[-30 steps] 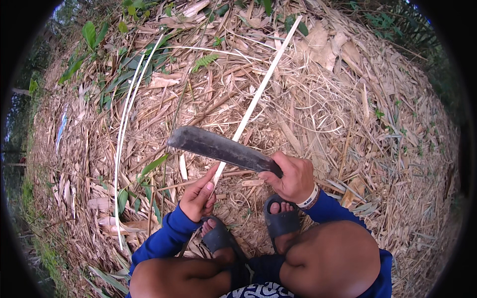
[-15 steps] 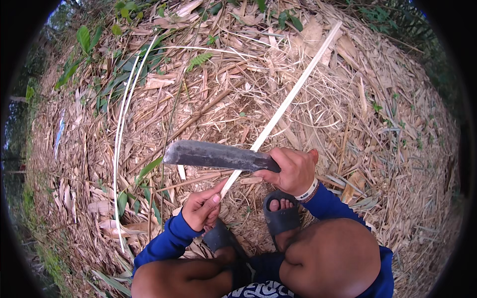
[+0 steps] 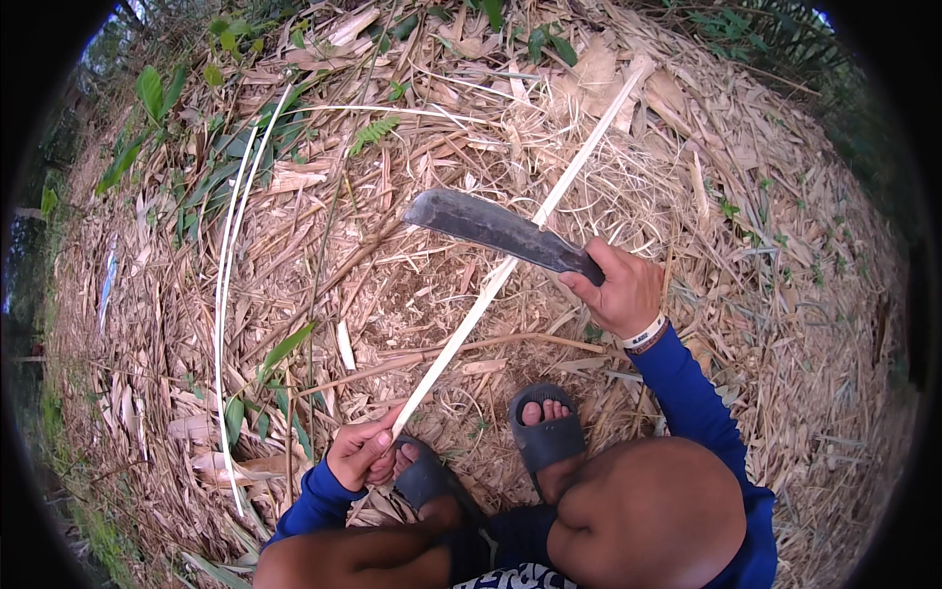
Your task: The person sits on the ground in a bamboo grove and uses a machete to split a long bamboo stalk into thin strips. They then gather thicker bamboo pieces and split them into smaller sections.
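A long, pale strip (image 3: 459, 339), which looks like split bamboo, runs from low left up to the far right. My left hand (image 3: 361, 454) is closed on its near end, thumb on top. In my right hand (image 3: 626, 291) is the handle of a machete (image 3: 491, 230), gripped with the fingers wrapped round it. The broad dark blade points left and lies across the strip, around the middle of its length. Whether the edge bites into the strip cannot be made out.
Two pale strips (image 3: 228, 265) lie lengthwise on the left, and another thin strip (image 3: 392, 110) at the back. Curly shavings (image 3: 628, 187) are heaped at the far right. Dry leaves and husks cover the ground. My sandalled feet (image 3: 546, 424) are close in front; green plants (image 3: 152, 93) grow far left.
My right hand and the machete have moved away from me and to the right along the strip. My left hand has shifted down and left with the strip's near end.
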{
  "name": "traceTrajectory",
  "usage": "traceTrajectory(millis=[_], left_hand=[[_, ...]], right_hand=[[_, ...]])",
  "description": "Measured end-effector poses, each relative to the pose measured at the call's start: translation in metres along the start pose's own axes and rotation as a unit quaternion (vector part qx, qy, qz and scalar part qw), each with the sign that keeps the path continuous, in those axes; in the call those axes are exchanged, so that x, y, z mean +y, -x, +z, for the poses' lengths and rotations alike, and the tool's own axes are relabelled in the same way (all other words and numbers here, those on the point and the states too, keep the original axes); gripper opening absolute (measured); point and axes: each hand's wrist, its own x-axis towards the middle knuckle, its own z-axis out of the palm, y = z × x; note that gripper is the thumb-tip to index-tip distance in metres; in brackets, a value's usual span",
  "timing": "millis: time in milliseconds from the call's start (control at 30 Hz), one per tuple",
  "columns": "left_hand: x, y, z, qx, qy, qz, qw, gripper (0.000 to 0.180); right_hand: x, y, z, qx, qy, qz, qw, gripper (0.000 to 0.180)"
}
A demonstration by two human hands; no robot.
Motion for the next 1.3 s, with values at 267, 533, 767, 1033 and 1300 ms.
traceTrajectory(millis=[267, 533, 767, 1033, 1300], left_hand=[[-0.032, 0.052, -0.040, 0.002, 0.018, -0.038, 0.999, 0.043], [-0.034, 0.068, -0.075, -0.017, 0.075, -0.042, 0.996, 0.043], [-0.001, -0.001, -0.033, 0.164, -0.054, 0.033, 0.984, 0.044], [0.053, -0.078, 0.038, 0.116, -0.201, 0.144, 0.962, 0.029], [0.043, -0.076, 0.049, 0.136, -0.215, 0.133, 0.958, 0.034]], right_hand=[[0.092, -0.042, -0.032, 0.056, 0.005, 0.176, 0.983, 0.045], [0.156, -0.055, -0.044, 0.105, 0.038, 0.251, 0.962, 0.052], [0.087, -0.040, -0.026, 0.104, -0.066, 0.199, 0.972, 0.050], [-0.071, 0.003, 0.031, 0.001, -0.166, -0.031, 0.986, 0.046], [-0.094, 0.020, 0.035, -0.030, -0.150, -0.102, 0.983, 0.047]])
